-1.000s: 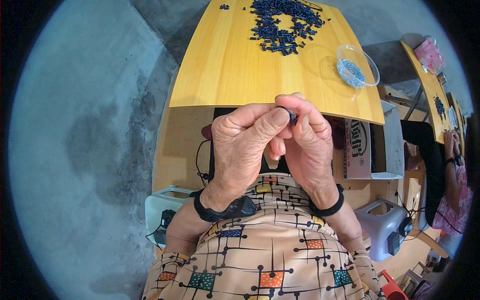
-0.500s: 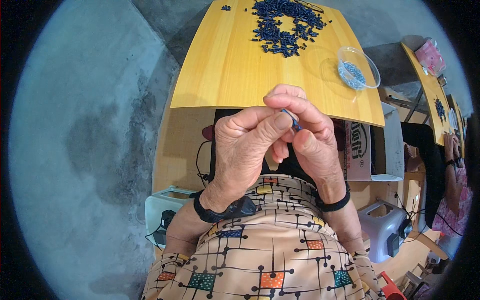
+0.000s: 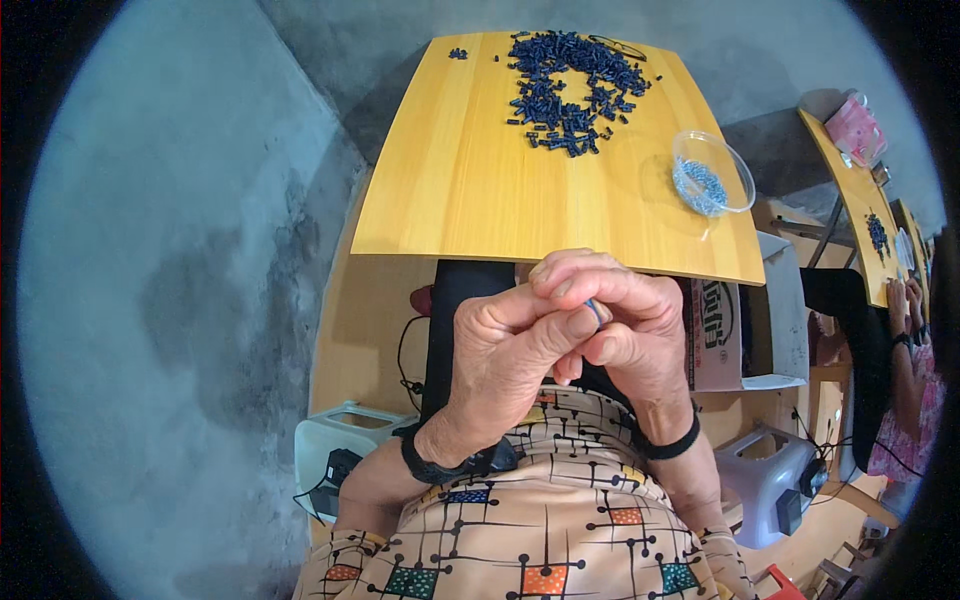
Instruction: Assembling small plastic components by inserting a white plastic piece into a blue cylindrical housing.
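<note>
Close together in front of my torso, just off the table's near edge, my left hand (image 3: 505, 355) and my right hand (image 3: 645, 325) meet at the fingertips. Both are closed in a pinch on one small dark blue piece (image 3: 597, 312). Only a sliver of it shows between the thumbs and fingers, so its shape is mostly hidden. On the far part of the table lies a loose pile of small dark blue cylindrical pieces (image 3: 560, 105), spread around a bare patch. A clear round plastic bowl (image 3: 742, 172) at the table's right holds many tiny silvery-blue parts (image 3: 698, 188).
The yellow wooden table (image 3: 450, 190) ends just beyond my hands. A few pieces (image 3: 457, 54) sit apart at its far left. Below right stand an open carton (image 3: 720, 340) and a grey stool (image 3: 765, 470); a pale green stool (image 3: 340, 430) is left. Another person's hands (image 3: 905, 300) rest at a second table.
The whole view has shifted, with the table lower in the picture. My hands have come down slightly relative to the table edge, and my fingers now cover more of the small dark blue piece.
</note>
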Demonstrator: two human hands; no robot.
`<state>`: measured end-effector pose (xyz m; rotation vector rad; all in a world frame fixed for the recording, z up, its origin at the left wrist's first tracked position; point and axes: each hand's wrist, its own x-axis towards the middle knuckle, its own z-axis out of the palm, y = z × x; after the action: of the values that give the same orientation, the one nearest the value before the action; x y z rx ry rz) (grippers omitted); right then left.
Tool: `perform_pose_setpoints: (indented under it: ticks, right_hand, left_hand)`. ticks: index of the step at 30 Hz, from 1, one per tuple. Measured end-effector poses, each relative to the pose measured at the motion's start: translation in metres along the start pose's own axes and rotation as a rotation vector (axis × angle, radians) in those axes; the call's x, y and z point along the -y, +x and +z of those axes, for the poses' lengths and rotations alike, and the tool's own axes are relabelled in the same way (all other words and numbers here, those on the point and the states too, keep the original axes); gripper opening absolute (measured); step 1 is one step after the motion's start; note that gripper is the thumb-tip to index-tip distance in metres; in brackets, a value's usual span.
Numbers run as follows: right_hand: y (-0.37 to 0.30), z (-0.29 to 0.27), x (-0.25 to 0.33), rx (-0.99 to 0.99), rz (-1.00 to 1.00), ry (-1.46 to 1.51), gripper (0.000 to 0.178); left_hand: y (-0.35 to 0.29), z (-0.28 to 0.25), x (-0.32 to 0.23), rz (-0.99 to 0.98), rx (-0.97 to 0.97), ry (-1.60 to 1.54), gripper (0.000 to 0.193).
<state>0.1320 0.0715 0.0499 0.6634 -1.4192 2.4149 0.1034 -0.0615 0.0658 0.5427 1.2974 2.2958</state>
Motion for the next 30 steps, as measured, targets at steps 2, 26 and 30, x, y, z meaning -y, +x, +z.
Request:
perform_pose_setpoints:
  ticks: [2, 26, 30]
  right_hand:
    - [-0.002, 0.001, -0.002, -0.027, -0.025, -0.019, 0.036]
    - [-0.003, 0.002, -0.003, -0.347, 0.134, 0.207, 0.014]
    - [-0.023, -0.020, 0.018, -0.439, 0.080, -0.277, 0.017]
  left_hand:
    - [-0.001, 0.000, 0.001, -0.001, -0.003, -0.007, 0.014]
    - [0.021, 0.014, 0.025, -0.054, -0.040, -0.074, 0.022]
    - [0.023, 0.009, 0.030, -0.197, 0.115, 0.085, 0.027]
